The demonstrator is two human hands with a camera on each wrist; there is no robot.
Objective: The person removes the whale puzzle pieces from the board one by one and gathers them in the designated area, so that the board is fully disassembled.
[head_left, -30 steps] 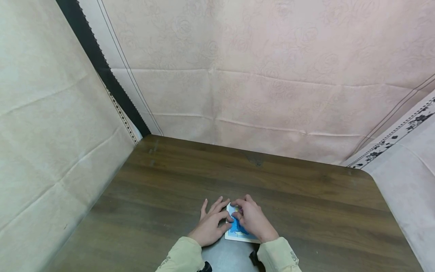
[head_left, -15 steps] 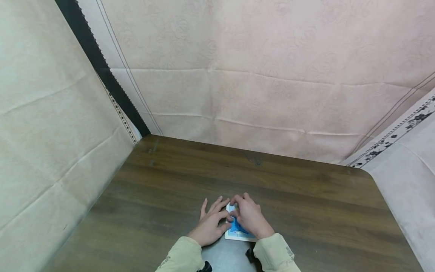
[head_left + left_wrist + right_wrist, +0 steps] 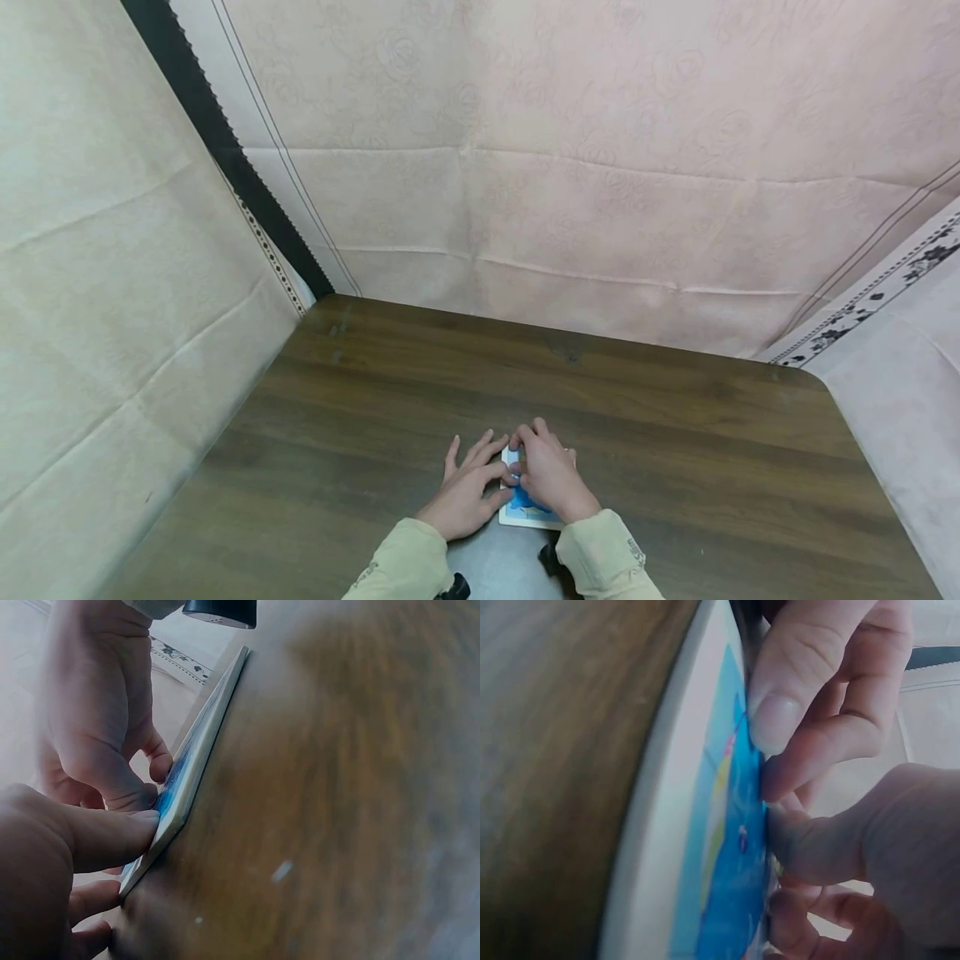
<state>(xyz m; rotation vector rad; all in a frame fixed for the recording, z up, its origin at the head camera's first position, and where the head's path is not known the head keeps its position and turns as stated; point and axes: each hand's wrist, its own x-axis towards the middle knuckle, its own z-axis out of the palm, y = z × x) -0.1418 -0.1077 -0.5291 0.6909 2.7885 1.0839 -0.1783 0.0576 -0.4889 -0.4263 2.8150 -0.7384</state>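
Note:
A thin board point(image 3: 527, 512) with a white border and a blue picture lies flat on the table by its near edge. My left hand point(image 3: 467, 498) rests at the board's left side, fingers spread, with the thumb on its border. On the upper part of the picture, the bent fingers and thumb of my right hand point(image 3: 553, 477) touch the surface. In the right wrist view, yellow and pink shapes show within the blue picture point(image 3: 739, 892). My right fingers hide that part of the board, so whether they pinch anything is unclear.
The brown wooden table point(image 3: 360, 433) extends around the board on both sides and behind it. Pale patterned cloth point(image 3: 570, 167) hangs along the back and sides. A grey surface point(image 3: 506, 567) lies between the sleeves at the near edge.
My right hand has shifted slightly left and away from me over the board, covering more of the picture's top. My left hand stays nearly still.

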